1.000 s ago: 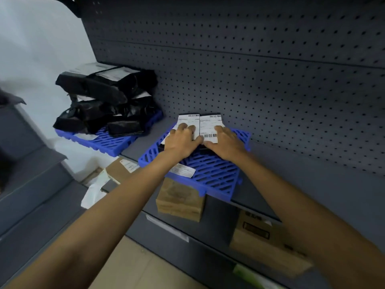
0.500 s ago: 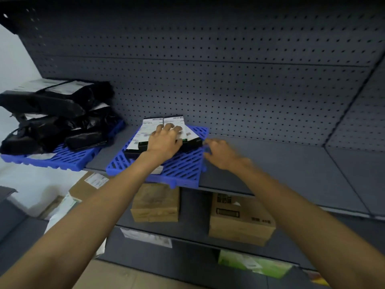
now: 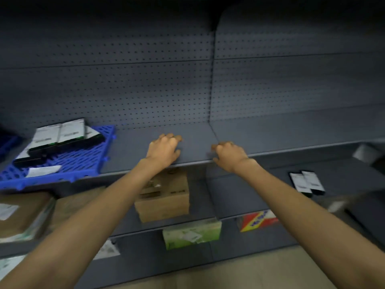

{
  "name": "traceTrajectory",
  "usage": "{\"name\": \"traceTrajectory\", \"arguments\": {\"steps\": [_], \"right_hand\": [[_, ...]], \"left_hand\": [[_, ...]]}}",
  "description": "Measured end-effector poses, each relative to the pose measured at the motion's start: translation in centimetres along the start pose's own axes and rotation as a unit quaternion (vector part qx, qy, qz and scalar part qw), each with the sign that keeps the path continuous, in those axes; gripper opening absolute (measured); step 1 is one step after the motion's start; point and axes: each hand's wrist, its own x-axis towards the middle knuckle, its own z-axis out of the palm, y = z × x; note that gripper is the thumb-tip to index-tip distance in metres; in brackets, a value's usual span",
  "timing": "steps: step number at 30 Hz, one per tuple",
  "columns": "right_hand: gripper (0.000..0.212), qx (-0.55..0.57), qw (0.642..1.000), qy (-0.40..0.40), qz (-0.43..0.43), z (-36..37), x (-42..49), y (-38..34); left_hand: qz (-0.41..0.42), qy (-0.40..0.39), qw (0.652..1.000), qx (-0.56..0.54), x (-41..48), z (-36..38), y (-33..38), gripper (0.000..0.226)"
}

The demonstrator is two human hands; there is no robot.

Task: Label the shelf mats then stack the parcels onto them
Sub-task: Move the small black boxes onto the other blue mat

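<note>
A blue slotted shelf mat (image 3: 68,161) lies on the grey shelf (image 3: 133,151) at the left, with a white label (image 3: 42,171) on its front part. Black parcels with white shipping labels (image 3: 60,135) rest on the mat's back half. Both of my hands hover empty over the bare shelf to the right of the mat. My left hand (image 3: 164,149) has loosely curled fingers. My right hand (image 3: 228,155) is loosely curled too. Two more black parcels (image 3: 307,182) lie on a lower shelf at the right.
Cardboard boxes (image 3: 164,197) sit on the shelf below, with a green pack (image 3: 191,233) and a red and yellow pack (image 3: 258,220) lower down. A perforated grey back panel (image 3: 145,90) closes the shelf. The edge of another blue mat (image 3: 8,143) shows at far left.
Both hands let go of the parcels on the blue mat and moved right over the bare shelf. The view swung right, so the first mat with its parcel heap left the frame.
</note>
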Motion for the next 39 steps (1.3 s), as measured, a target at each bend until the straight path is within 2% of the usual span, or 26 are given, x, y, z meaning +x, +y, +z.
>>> {"name": "traceTrajectory", "arguments": {"steps": [7, 11, 16, 20, 30, 39], "right_hand": [[0.05, 0.007, 0.991, -0.022, 0.134, 2.7, -12.7, 14.8], [0.047, 0.027, 0.977, -0.028, 0.211, 4.7, -18.9, 21.2], [0.04, 0.061, 0.955, -0.049, 0.288, 7.5, -24.2, 27.3], [0.043, 0.065, 0.942, -0.079, 0.32, 10.0, -26.0, 32.5], [0.046, 0.087, 0.924, -0.182, 0.325, 17.2, -20.4, 46.3], [0.045, 0.124, 0.931, -0.199, 0.279, 23.3, -14.3, 55.3]], "left_hand": [[0.126, 0.009, 0.991, -0.048, 0.1, 2.7, 17.8, 0.04], [0.193, -0.018, 0.98, -0.051, 0.0, 5.0, 26.6, 0.041], [0.255, -0.052, 0.964, -0.062, 0.7, 8.4, 35.5, 0.048], [0.282, -0.087, 0.952, -0.078, 2.8, 12.4, 41.3, 0.045], [0.278, -0.167, 0.939, -0.112, 13.5, 24.4, 50.8, 0.038], [0.161, -0.233, 0.952, -0.117, 21.0, 31.8, 55.5, 0.034]]}}
